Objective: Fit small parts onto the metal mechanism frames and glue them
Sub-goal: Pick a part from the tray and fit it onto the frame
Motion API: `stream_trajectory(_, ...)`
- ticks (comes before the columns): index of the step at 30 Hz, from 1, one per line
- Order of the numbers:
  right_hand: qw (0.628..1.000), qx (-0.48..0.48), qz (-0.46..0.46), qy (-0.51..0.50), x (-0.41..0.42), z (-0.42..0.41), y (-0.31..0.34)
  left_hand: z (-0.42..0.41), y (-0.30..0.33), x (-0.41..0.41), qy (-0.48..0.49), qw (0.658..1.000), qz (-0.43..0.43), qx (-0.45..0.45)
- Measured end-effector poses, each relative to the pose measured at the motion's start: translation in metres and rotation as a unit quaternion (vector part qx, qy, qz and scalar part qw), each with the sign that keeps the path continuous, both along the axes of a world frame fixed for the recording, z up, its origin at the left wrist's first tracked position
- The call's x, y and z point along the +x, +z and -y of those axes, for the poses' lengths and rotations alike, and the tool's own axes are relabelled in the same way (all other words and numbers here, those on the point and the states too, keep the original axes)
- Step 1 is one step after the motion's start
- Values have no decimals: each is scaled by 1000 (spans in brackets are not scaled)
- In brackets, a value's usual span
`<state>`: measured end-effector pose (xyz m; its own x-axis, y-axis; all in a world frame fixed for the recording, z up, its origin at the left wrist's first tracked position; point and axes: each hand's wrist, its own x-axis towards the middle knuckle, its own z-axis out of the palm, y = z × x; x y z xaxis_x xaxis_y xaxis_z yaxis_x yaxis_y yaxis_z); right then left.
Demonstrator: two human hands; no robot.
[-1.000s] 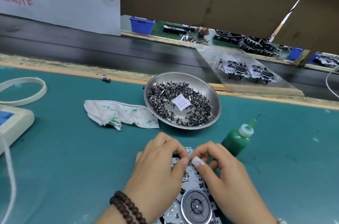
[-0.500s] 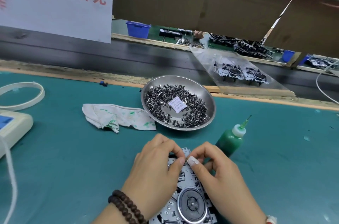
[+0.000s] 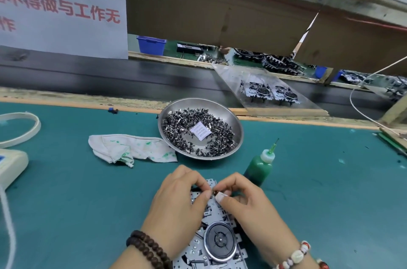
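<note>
A silver metal mechanism frame (image 3: pixel 217 244) with a round flywheel lies on the green mat in front of me. Both hands work at its far end. My left hand (image 3: pixel 178 205) has curled fingers whose tips pinch at the frame's top edge. My right hand (image 3: pixel 246 205) pinches a small dark part (image 3: pixel 214 192) against the frame beside the left fingertips. A round steel bowl (image 3: pixel 239 136) full of small dark metal parts stands behind them. The green glue bottle (image 3: pixel 258 168) with a needle tip stands upright just right of the frame.
A stained white rag (image 3: pixel 132 147) lies left of the bowl. A white device (image 3: pixel 11 164) and a white ring (image 3: pixel 26 127) sit at the left edge. Behind the mat runs a dark conveyor belt (image 3: pixel 110 79) with two finished frames (image 3: pixel 269 92) on a clear sheet.
Both hands stay at the frame's far end, fingertips shifting slightly. The view has tilted a little, showing more of my wrists.
</note>
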<state>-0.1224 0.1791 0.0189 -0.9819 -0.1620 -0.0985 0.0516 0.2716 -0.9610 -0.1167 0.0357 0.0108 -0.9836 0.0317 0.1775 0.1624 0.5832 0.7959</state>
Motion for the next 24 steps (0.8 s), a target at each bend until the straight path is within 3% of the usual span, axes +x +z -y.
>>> stream_trajectory(9, 998, -18, 36, -43, 0, 5, 1, 1, -2, -1, -8, 1000, -15, -8)
stream_trajectory(24, 996, 1, 48, -72, -2, 11, 0, 0, -1, 6, -43, 990, -85, -103)
